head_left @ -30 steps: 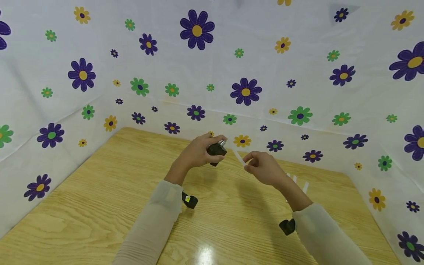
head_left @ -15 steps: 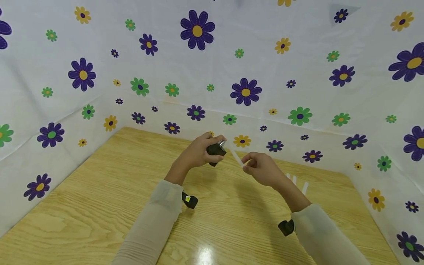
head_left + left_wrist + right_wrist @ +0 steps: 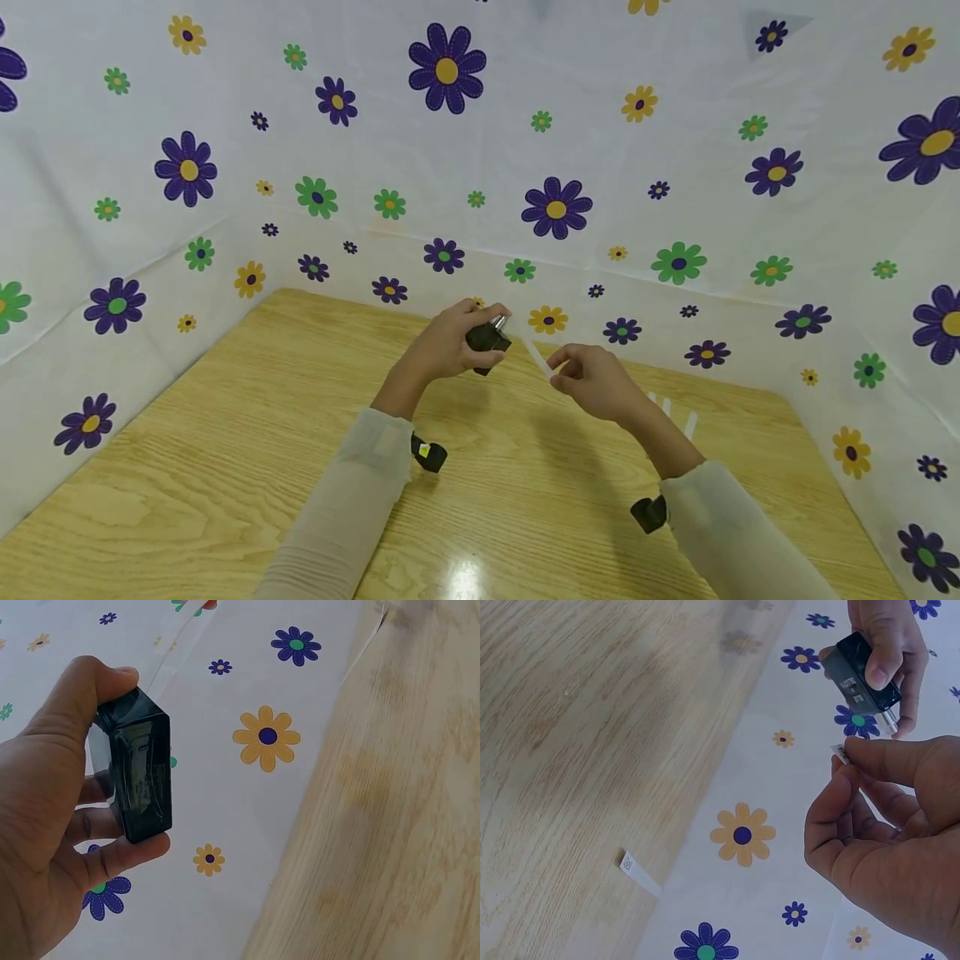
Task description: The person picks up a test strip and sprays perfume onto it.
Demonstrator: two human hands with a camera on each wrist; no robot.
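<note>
My left hand (image 3: 446, 343) grips a dark glass perfume bottle (image 3: 486, 337) above the far part of the table, its index finger up at the silver spray nozzle (image 3: 501, 322). The left wrist view shows the bottle (image 3: 142, 769) tilted, with the thumb and fingertips around its faceted body. To the right, my right hand (image 3: 596, 379) pinches a thin white paper strip (image 3: 537, 357) by one end between thumb and index finger. The strip's free end points up toward the nozzle, a small gap apart. In the right wrist view, small print shows on the strip's pinched end (image 3: 841, 754).
Several more white paper strips (image 3: 691, 425) lie on the wooden table (image 3: 225, 467), beyond my right forearm. A flower-printed white sheet (image 3: 480, 150) hangs behind and at both sides. Black wrist cameras (image 3: 429, 455) sit under both sleeves.
The right hand with the paper strip has shifted slightly left, and the perfume bottle has also drifted a little left. Both grips stay the same.
</note>
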